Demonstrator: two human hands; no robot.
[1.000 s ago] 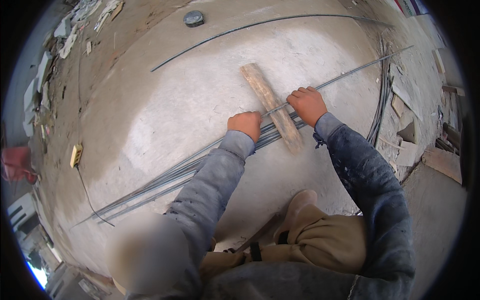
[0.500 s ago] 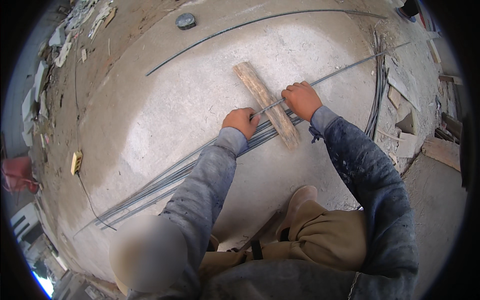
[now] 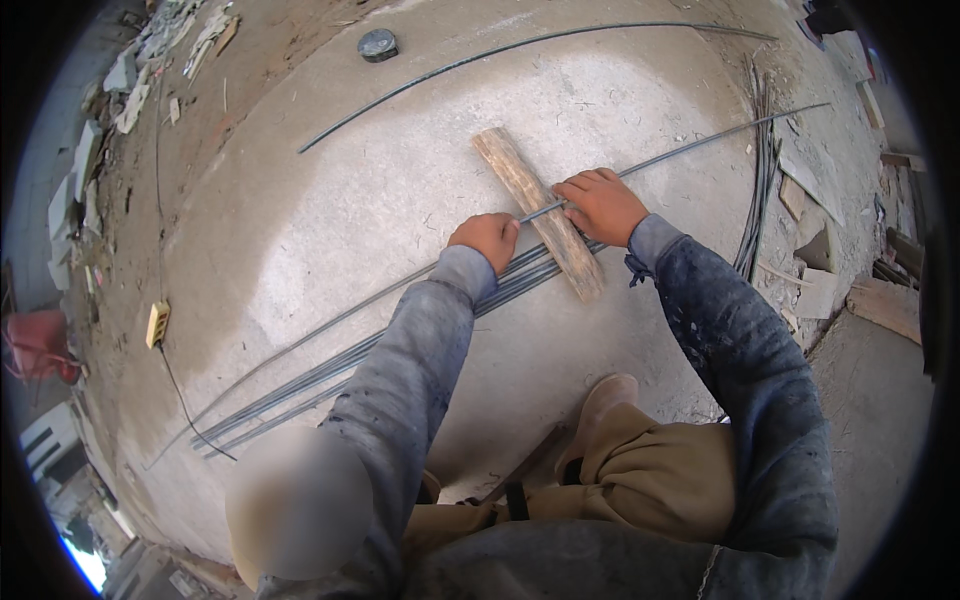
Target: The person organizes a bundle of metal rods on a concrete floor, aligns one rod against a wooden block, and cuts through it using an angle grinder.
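A long thin rebar rod (image 3: 690, 153) slants across the floor from lower left to upper right. My left hand (image 3: 487, 238) is closed round it just left of a rough wood block (image 3: 518, 180). At the block's right side my right hand (image 3: 606, 207) grips the same rod, fingers over the top and thumb below. Between my hands the rod crosses above the block. Several more rebar rods (image 3: 300, 385) lie in a loose bundle on the near side, passing by the block and partly hidden by my left forearm.
Farther off lies another long rod (image 3: 480, 62), with a dark round container (image 3: 377, 45) beyond it. More thin rods (image 3: 757, 190) are piled at right, beside broken boards (image 3: 885, 307). A yellow power strip (image 3: 157, 325) with a black cord sits at left. A blurred round shape covers the lower left.
The held rod has swung slightly: its left stretch now lies farther from the bundle, and its right end sits a bit nearer. My right hand's fingers have loosened from a fist and lie flatter over it.
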